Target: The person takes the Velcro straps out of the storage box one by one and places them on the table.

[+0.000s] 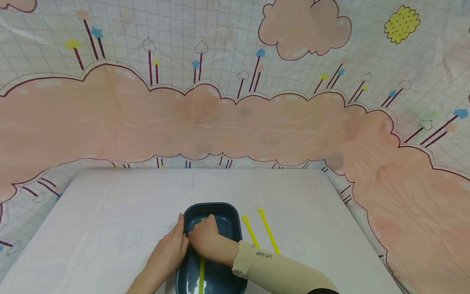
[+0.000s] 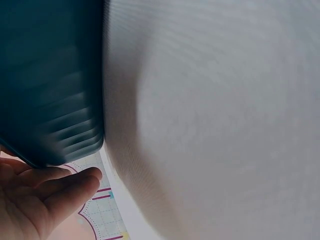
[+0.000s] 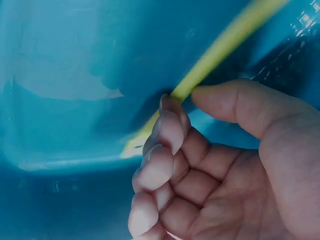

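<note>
A dark blue rectangular basin (image 1: 214,207) with rounded corners stands on the white tabletop, its near end cut off by the head view. My left hand (image 1: 167,251) rests against its left side, fingers stretched along the outer wall; the left wrist view shows those fingers (image 2: 75,192) by the rim. Inside the basin, my right hand (image 1: 205,239) pinches a thin yellow strip (image 1: 201,273) between thumb and forefinger. In the right wrist view the strip (image 3: 225,50) slants past the fingertips, and the other fingers are curled. Its kind is unclear.
Two similar yellow strips, a left one (image 1: 250,230) and a right one (image 1: 269,230), each with a holed head, lie right of the basin; the right sleeve (image 1: 286,267) passes close to their near ends. A patterned cloth (image 1: 220,126) surrounds the white tabletop (image 1: 121,204).
</note>
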Motion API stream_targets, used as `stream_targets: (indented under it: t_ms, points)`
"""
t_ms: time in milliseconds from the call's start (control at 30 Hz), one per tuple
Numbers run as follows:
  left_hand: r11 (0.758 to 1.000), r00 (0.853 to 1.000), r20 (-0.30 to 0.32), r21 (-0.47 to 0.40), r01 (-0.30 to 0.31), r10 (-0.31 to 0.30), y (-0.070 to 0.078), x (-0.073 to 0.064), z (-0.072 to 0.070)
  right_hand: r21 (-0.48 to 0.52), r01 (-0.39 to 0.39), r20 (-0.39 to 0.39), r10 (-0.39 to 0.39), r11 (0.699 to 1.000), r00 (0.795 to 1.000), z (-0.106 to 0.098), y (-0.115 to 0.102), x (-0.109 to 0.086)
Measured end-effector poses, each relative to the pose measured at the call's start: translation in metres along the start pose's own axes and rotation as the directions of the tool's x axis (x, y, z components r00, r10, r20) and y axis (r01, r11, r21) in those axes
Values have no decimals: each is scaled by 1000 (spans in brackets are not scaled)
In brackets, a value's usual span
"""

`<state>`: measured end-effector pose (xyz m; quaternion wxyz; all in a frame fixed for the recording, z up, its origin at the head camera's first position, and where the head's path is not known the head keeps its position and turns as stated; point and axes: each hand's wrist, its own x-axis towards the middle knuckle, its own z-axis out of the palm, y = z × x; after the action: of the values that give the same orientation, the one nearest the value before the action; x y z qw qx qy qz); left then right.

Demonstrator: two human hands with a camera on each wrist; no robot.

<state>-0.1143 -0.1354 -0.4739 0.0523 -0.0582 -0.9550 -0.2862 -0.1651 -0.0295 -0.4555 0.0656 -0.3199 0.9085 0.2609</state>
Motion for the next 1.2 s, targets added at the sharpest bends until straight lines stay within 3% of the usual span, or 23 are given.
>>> stream_targets:
  t_ms: [267, 533, 800, 1200]
  points:
    - [1000, 1000, -8, 0, 7, -7, 1, -1, 1, 23, -42, 84, 40, 999, 996, 1, 0, 2]
    - [1000, 1000, 6, 1, 22, -22, 1, -1, 2, 13, -71, 82, 69, 997, 994, 5, -1, 2]
    - [1000, 1000, -5, 8, 16, -16, 2, -1, 1, 2, -44, 74, 44, 999, 996, 5, 1, 0]
    - [1000, 1000, -15, 11, 0, 0, 2, 0, 0, 53, -17, 63, 14, 998, 998, -10, 9, -11]
